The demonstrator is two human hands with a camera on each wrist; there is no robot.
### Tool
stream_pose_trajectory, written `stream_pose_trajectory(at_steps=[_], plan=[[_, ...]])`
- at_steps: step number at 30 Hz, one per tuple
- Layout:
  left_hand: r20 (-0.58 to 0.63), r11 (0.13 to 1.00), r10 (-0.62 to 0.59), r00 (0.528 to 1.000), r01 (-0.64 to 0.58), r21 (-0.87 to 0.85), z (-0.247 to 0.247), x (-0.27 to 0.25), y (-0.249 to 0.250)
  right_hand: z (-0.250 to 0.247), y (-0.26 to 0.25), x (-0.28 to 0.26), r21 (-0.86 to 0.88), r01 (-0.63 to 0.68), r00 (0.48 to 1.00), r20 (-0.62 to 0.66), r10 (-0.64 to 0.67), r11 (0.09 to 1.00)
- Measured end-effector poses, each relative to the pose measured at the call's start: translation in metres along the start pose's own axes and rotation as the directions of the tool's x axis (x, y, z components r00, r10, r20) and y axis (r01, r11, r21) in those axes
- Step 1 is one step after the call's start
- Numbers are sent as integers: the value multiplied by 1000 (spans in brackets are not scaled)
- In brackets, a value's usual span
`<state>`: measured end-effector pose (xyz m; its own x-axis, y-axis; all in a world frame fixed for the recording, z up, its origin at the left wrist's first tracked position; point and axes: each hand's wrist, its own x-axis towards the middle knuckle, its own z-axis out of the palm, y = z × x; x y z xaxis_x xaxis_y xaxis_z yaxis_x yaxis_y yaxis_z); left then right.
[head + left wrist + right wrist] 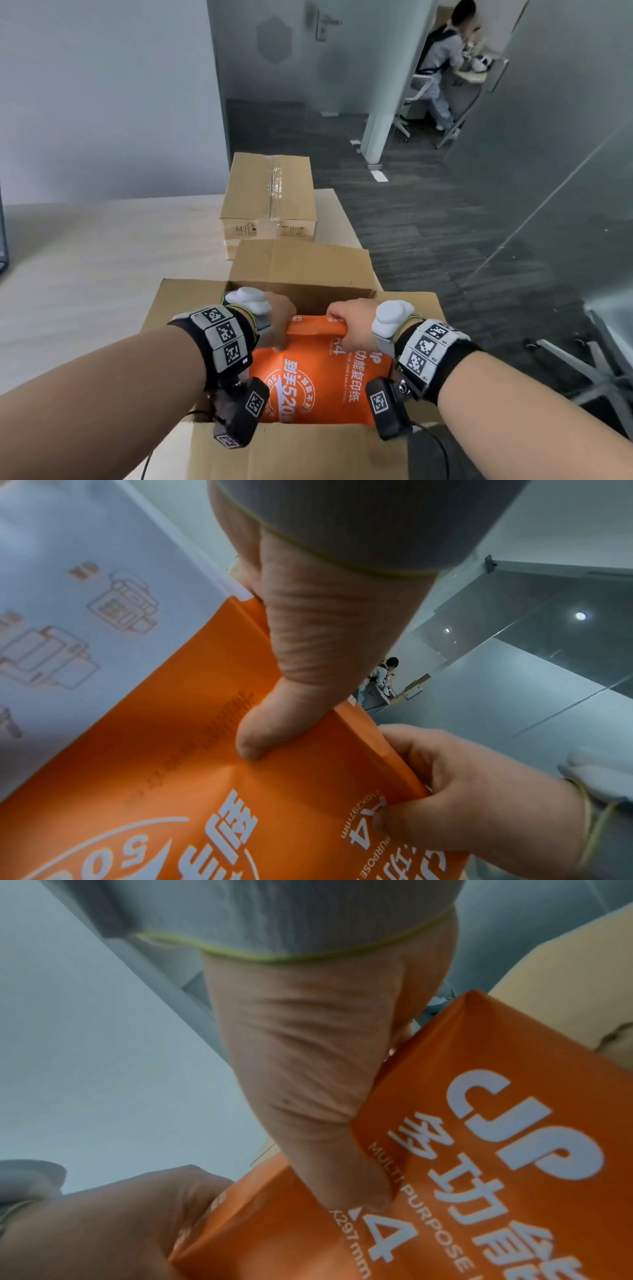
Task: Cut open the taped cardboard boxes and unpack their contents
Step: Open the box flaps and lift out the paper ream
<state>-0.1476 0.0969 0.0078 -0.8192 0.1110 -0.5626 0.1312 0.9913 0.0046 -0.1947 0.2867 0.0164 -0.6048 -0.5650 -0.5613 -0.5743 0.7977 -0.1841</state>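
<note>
An open cardboard box stands at the table's near edge with its flaps spread. An orange ream of A4 paper with white lettering stands tilted up out of it. My left hand grips the ream's upper left end, thumb on the printed face. My right hand grips the upper right end, thumb pressed on the face. The ream fills both wrist views. Behind stands a second cardboard box, sealed with clear tape.
The pale wooden table stretches to the left. Dark carpet floor lies to the right beside a glass partition. A seated person works far behind at a desk. A chair base stands at the right.
</note>
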Motion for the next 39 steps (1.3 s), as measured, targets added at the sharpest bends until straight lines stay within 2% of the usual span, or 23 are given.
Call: stream_pose_trajectory(at_steps=[3, 6, 8, 10, 11, 12, 14, 15, 16, 17, 18, 19, 20, 22, 24, 25, 26, 28, 31, 33, 35, 37, 39], plan=[[-60, 1000, -6, 998, 6, -3, -5, -11, 1, -6, 7, -9, 29, 41, 998, -40, -39, 999], [-196, 998, -37, 980, 27, -53, -16, -24, -2, -22, 20, -25, 105, 40, 987, -156, -24, 994], [-278, 995, -78, 957, 56, -86, -28, -37, -2, -32, 29, -34, 78, 28, 959, -284, -5, 997], [-339, 986, -122, 933, 75, -148, -44, -46, -6, -40, 36, -37, 53, 34, 891, -455, -6, 998], [-364, 980, -143, 920, 82, -180, -52, -52, -9, -44, 40, -39, 89, 71, 822, -570, -7, 994], [-382, 973, -167, 909, 91, -210, -60, -59, -12, -48, 41, -41, 153, 136, 729, -684, 5, 979], [-417, 948, -231, 879, 108, -298, -73, -71, -24, -54, 40, -42, 273, 323, 497, -864, 83, 906], [-430, 929, -269, 862, 114, -353, -78, -76, -31, -55, 39, -41, 308, 400, 380, -913, 149, 864], [-444, 904, -306, 842, 112, -412, -82, -83, -37, -55, 36, -38, 334, 445, 286, -932, 222, 830], [-461, 874, -346, 818, 102, -475, -85, -90, -46, -55, 30, -34, 364, 466, 227, -930, 289, 806], [-468, 837, -381, 797, 82, -541, -87, -96, -51, -53, 28, -30, 416, 468, 216, -909, 355, 780], [-475, 794, -422, 772, 62, -604, -88, -103, -59, -51, 23, -23, 486, 470, 253, -874, 415, 737], [-483, 752, -464, 743, 42, -658, -89, -110, -66, -49, 16, -19, 571, 469, 331, -821, 466, 674], [-486, 662, -539, 688, -11, -749, -88, -121, -82, -45, 2, -5, 753, 456, 549, -657, 516, 474], [-465, 537, -593, 657, -108, -837, -85, -127, -96, -41, -15, 6, 876, 380, 744, -481, 464, 298], [-434, 443, -627, 648, -162, -882, -79, -130, -109, -40, -30, 16, 905, 348, 821, -421, 386, 246], [-398, 336, -648, 649, -225, -914, -74, -132, -121, -40, -45, 24, 920, 333, 872, -384, 305, 207], [-313, 107, -674, 670, -330, -938, -58, -133, -149, -42, -80, 40, 922, 380, 908, -388, 157, 77], [-195, -174, -665, 721, -403, -898, -30, -128, -189, -54, -125, 57, 898, 432, 902, -427, 68, -86], [-152, -267, -650, 745, -411, -872, -10, -124, -226, -63, -158, 79, 913, 391, 920, -385, 70, -120], [-95, -296, -652, 752, -368, -881, 7, -118, -256, -68, -182, 104, 939, 316, 948, -307, 82, -135], [-15, -288, -648, 762, -263, -921, 27, -111, -302, -73, -215, 144, 963, 208, 977, -196, 87, -172], [88, -330, -600, 795, -146, -933, 42, -103, -328, -75, -236, 168, 978, 75, 996, -65, 54, -193]])
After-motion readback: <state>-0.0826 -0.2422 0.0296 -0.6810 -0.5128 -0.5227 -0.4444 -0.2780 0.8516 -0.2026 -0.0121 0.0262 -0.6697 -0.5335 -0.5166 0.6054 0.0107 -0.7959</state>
